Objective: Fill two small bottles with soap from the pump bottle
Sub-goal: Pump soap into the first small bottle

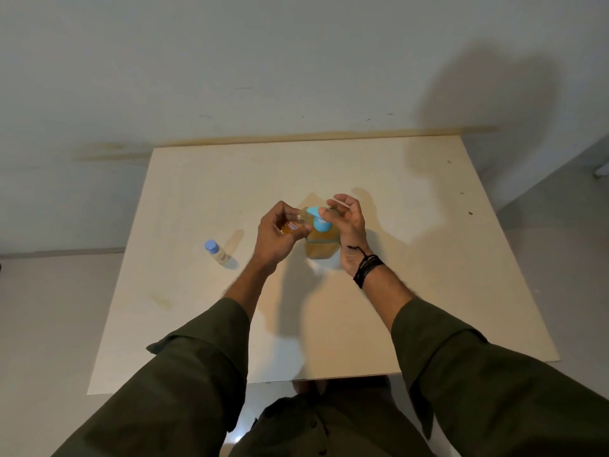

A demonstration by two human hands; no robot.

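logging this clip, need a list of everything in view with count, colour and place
pump bottle: 1, amber soap with blue pump, table centre, upright
small bottle: 1, clear with amber soap and a red label, held tilted at the pump's spout
capped bottle: 1, clear with blue cap, upright on the table, left of the hands
table: 1, pale cream, against the wall
wall: 1, pale grey, behind the table
wristband: 1, black cords, right wrist
sleeves: 2, dark olive, both arms
left hand: 1, grips the small bottle
right hand: 1, thumb on the pump head
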